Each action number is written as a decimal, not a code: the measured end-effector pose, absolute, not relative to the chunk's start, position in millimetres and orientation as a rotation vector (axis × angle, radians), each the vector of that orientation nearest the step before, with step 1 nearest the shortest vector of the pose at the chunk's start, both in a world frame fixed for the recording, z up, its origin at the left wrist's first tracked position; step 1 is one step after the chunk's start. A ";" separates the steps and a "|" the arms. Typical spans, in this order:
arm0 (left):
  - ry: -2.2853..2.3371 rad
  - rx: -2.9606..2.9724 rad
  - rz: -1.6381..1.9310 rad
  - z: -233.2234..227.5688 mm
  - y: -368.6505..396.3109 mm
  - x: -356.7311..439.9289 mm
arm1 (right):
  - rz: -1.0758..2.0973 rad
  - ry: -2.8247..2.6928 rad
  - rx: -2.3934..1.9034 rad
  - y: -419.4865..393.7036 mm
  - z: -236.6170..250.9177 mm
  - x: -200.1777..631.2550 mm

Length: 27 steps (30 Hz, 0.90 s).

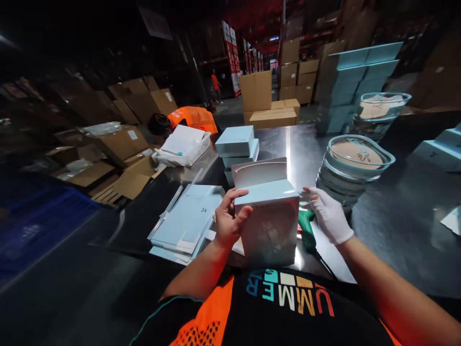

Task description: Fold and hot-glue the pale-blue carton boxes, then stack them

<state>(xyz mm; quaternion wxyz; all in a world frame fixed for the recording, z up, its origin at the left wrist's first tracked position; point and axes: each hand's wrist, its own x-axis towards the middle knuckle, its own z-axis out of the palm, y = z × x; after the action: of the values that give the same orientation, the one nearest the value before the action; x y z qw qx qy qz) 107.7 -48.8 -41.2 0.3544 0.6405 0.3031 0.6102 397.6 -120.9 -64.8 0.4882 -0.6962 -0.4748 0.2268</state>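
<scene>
The bare left hand [230, 218] grips the left edge of a pale blue box [270, 223] standing on the steel table [392, 226] close to the body, fingers curled over its top, thumb pressed to its face; the gloved right hand [329, 214] touches the box's right top corner, fingers pressed together. Flat box sleeves [187, 221] lie just left; a green tool [306, 228] sits behind the box; stacked clear-lidded trays [355, 166] stand to the right.

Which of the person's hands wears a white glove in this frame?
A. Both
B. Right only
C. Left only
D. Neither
B. The right hand is covered by a white glove at the right edge of the pale box, while the left hand is bare and grips the box's left side.
</scene>
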 end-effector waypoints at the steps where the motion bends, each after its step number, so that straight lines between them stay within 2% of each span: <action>1: 0.770 1.671 1.574 -42.2 -48.8 110.5 | 0.571 -1.164 -1.567 -120.8 -54.9 388.3; 4: 0.708 1.744 1.546 -46.2 -47.5 119.4 | 0.686 -1.169 -1.247 -114.6 -27.7 358.9; 6: 0.640 1.785 1.512 -50.4 -44.4 123.7 | 0.676 -1.189 -1.178 -109.2 -18.8 348.5; 12: 0.374 1.743 1.746 -62.7 -27.3 125.5 | 0.533 -1.511 -1.054 -112.7 -37.7 363.1; 19: 0.206 2.098 1.657 -51.0 -14.2 106.3 | 0.499 -1.667 -0.903 -136.3 -38.7 364.3; 21: 0.159 2.241 1.569 -37.4 -15.1 98.8 | 0.372 -1.709 -0.912 -136.0 -34.8 360.3; 25: 0.263 2.719 1.118 0.5 -31.3 90.1 | 0.006 -1.985 -0.813 -132.2 -21.7 349.2; 27: 0.380 2.860 0.947 17.3 -39.3 88.9 | -0.025 -2.127 -0.734 -133.1 -10.5 351.1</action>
<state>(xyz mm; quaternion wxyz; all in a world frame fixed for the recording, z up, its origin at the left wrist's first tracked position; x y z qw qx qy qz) 88.9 -39.3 17.3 0.0525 0.9405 0.1250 0.3114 351.1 -133.1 -10.5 0.4311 -0.2942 -0.8529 -0.0099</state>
